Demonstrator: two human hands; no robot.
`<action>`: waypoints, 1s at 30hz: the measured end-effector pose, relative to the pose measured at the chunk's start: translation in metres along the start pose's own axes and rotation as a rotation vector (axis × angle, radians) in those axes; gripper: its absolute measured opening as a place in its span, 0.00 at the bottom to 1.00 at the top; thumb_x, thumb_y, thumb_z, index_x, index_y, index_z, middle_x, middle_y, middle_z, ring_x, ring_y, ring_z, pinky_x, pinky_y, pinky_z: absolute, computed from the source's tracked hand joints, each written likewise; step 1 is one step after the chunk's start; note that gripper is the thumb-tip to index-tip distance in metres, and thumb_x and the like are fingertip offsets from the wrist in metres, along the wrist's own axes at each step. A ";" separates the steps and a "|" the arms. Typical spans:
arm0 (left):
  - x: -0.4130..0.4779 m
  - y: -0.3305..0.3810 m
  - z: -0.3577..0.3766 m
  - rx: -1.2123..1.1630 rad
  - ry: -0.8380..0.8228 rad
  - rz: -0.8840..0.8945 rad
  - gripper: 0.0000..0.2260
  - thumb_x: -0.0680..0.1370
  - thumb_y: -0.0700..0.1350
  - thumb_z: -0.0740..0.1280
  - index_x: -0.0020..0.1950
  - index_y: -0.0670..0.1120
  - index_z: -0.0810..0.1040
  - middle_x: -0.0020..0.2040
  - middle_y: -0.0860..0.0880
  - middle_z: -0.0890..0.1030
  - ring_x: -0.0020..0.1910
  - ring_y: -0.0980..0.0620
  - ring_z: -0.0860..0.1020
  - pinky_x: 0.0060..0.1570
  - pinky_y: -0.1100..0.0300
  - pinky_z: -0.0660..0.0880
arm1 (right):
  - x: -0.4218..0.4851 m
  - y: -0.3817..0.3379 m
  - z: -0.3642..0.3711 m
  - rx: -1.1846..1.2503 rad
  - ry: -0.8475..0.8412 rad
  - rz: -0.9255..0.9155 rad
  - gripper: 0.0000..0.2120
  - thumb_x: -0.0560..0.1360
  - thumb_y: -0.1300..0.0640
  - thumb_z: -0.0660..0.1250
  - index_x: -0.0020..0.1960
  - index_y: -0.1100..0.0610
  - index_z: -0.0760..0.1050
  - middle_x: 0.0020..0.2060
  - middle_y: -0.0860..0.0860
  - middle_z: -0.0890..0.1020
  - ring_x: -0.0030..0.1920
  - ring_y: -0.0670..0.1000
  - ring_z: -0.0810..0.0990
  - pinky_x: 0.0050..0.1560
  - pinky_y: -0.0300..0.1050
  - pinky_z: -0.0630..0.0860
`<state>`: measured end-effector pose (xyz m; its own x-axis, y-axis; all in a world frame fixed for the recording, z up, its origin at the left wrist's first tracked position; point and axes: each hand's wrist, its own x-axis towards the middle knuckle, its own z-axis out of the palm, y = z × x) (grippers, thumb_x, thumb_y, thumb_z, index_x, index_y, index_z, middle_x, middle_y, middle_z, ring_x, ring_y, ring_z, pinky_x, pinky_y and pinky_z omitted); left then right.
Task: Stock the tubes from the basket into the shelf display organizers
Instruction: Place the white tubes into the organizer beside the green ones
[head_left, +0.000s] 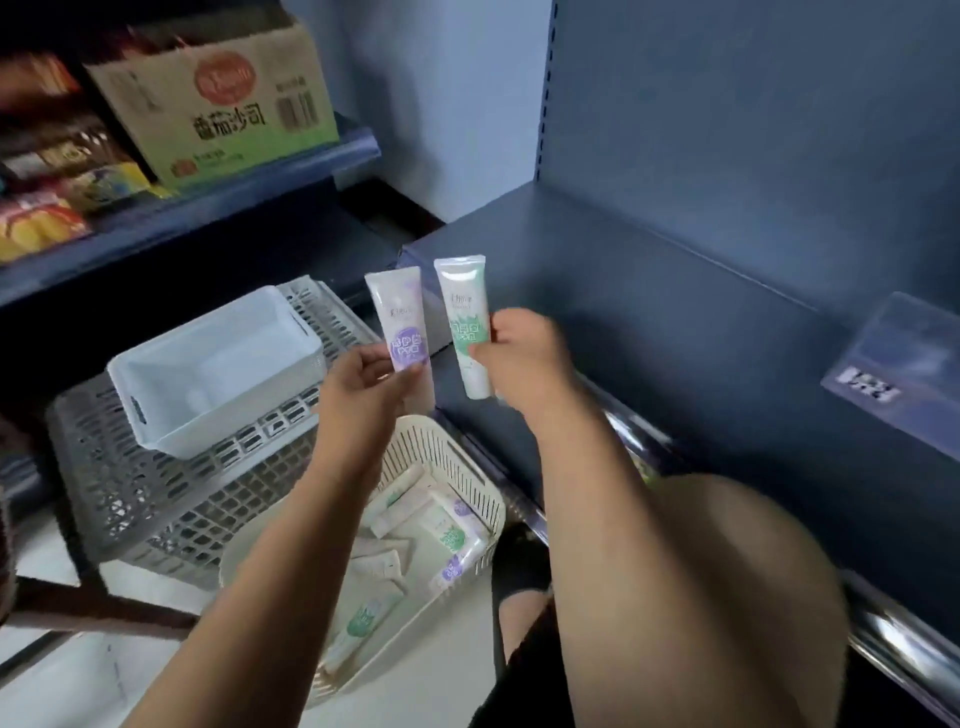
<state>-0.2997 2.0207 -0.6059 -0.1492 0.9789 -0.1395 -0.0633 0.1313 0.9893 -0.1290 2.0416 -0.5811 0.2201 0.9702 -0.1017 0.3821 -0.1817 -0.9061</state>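
Left hand (363, 382) pinches a purple tube (402, 322) upright; right hand (524, 358) grips a green tube (464, 322) just beside it. Below both wrists, the cream basket (457, 457) holds more tubes.

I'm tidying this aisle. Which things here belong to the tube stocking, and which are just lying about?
For the job: purple tube, green tube, basket, white bin, blue shelf.
Just lying about: cardboard box, snack packets, grey crate.
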 end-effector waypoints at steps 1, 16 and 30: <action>0.001 0.012 0.012 -0.016 -0.031 0.021 0.11 0.76 0.39 0.75 0.57 0.42 0.79 0.49 0.46 0.86 0.46 0.49 0.85 0.40 0.60 0.80 | -0.001 -0.009 -0.015 0.007 0.045 -0.023 0.03 0.71 0.60 0.70 0.41 0.59 0.77 0.39 0.49 0.85 0.43 0.53 0.84 0.41 0.53 0.82; -0.076 0.102 0.217 -0.038 -0.527 0.377 0.12 0.75 0.37 0.75 0.56 0.42 0.79 0.50 0.44 0.86 0.48 0.51 0.84 0.47 0.58 0.80 | -0.110 -0.023 -0.264 0.032 0.623 -0.167 0.05 0.74 0.61 0.70 0.50 0.56 0.82 0.45 0.44 0.86 0.46 0.45 0.85 0.51 0.50 0.83; -0.123 0.068 0.378 0.067 -0.749 0.553 0.12 0.75 0.40 0.75 0.58 0.46 0.80 0.52 0.53 0.84 0.49 0.53 0.83 0.53 0.57 0.81 | -0.138 0.078 -0.359 0.014 0.944 -0.164 0.10 0.78 0.60 0.70 0.59 0.55 0.80 0.57 0.44 0.84 0.53 0.39 0.83 0.52 0.33 0.80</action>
<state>0.0875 1.9689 -0.5050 0.5356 0.7477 0.3925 -0.1127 -0.3974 0.9107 0.1923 1.8355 -0.4908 0.7997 0.4528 0.3942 0.4629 -0.0470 -0.8851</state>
